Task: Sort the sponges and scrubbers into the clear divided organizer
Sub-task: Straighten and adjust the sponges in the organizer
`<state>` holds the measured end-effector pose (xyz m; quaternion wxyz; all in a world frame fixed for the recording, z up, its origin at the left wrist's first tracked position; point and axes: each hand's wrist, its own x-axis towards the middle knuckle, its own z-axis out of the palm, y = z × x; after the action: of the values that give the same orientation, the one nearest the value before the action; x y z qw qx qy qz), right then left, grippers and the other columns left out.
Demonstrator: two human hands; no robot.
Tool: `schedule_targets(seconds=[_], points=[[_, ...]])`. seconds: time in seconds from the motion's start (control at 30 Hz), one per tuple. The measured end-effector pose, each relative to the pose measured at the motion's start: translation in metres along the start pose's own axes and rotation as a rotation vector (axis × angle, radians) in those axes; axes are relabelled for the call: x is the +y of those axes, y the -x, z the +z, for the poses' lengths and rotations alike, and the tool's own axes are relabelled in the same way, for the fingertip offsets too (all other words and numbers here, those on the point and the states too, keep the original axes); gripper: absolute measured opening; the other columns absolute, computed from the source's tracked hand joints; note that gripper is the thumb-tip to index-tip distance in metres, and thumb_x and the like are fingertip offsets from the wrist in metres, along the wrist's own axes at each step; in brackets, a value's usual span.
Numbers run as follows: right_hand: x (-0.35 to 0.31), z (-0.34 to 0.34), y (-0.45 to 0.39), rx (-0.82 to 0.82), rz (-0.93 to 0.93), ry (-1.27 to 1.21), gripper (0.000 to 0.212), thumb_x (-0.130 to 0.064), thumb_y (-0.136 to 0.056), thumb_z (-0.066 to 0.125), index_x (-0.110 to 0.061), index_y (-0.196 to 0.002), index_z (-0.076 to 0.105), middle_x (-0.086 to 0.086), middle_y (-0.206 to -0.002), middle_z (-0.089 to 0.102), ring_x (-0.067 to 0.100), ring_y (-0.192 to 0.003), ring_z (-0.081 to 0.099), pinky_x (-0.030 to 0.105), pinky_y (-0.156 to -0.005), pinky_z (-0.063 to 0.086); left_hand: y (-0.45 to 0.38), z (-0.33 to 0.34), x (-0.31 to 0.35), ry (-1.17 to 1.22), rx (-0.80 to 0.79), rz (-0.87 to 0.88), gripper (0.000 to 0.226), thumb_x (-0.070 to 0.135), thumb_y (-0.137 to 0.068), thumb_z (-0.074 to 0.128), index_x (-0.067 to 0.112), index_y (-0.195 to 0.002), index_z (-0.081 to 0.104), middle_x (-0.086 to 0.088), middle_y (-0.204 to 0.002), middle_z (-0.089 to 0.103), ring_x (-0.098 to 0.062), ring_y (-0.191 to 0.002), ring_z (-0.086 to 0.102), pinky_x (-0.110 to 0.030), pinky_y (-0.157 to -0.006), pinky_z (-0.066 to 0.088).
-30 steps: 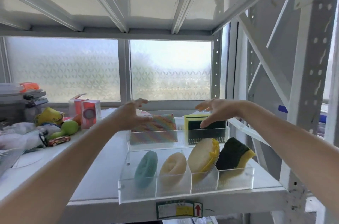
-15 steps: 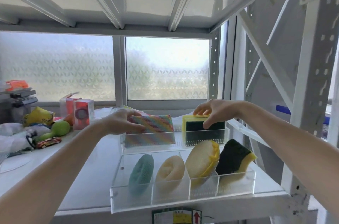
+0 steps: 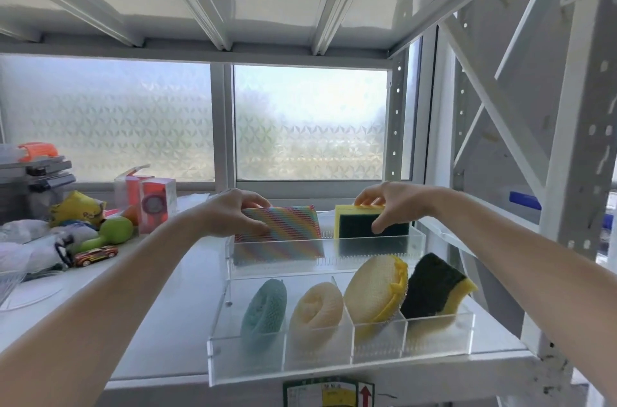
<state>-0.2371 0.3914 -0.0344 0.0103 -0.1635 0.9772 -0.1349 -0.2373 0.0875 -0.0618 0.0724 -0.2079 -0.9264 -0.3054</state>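
The rainbow-striped sponge stands upright on its long edge in the back row of the clear divided organizer, at the left, and the yellow and dark green sponge stands upright in the same row at the right; the two are apart, with an empty gap between them. Both look light and soft, so I judge they will bend under pressure and are best taken at the top edge, with the thumb on the front face and the fingers behind. The left hand holds the striped sponge in this way at its upper left corner, the fingers curled over the top. The right hand pinches the other sponge, thumb on the dark green face and fingers on the yellow top. Both forearms reach forward, with the wrists bent a little down. In the front row, four scrubbers lean in separate compartments.
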Motion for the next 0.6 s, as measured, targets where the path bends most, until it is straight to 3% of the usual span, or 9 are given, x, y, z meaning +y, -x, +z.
schedule_targets(seconds=[0.23,0.4,0.6], points=[[-0.001,0.000,-0.001,-0.017,0.005,0.009,0.064,-0.018,-0.077,0.071,-0.026,-0.135,0.044,0.000,-0.136,0.048,0.017,-0.120,0.046,0.033,-0.102,0.039,-0.003,0.002,-0.008,-0.006,0.073,0.031,0.051,0.025,-0.073,0.077,0.016,-0.120,0.060,0.002,-0.099,0.067,-0.019,-0.092,0.066,-0.035,-0.090,0.054],[-0.001,0.001,-0.001,-0.025,0.008,0.044,0.068,-0.018,-0.077,0.070,-0.027,-0.138,0.040,-0.001,-0.135,0.046,0.013,-0.111,0.043,0.028,-0.096,0.038,-0.002,0.006,-0.007,0.003,0.090,0.051,0.049,0.023,-0.074,0.076,0.022,-0.120,0.058,0.001,-0.108,0.064,-0.014,-0.089,0.063,-0.019,-0.079,0.049],[0.003,0.000,-0.003,-0.031,0.016,0.042,0.072,-0.017,-0.076,0.070,-0.028,-0.140,0.038,-0.002,-0.139,0.044,0.012,-0.113,0.041,0.030,-0.099,0.037,0.000,0.007,-0.011,0.080,0.040,0.043,0.060,0.019,-0.072,0.078,0.022,-0.126,0.053,-0.004,-0.117,0.061,-0.018,-0.097,0.065,-0.016,-0.079,0.053]])
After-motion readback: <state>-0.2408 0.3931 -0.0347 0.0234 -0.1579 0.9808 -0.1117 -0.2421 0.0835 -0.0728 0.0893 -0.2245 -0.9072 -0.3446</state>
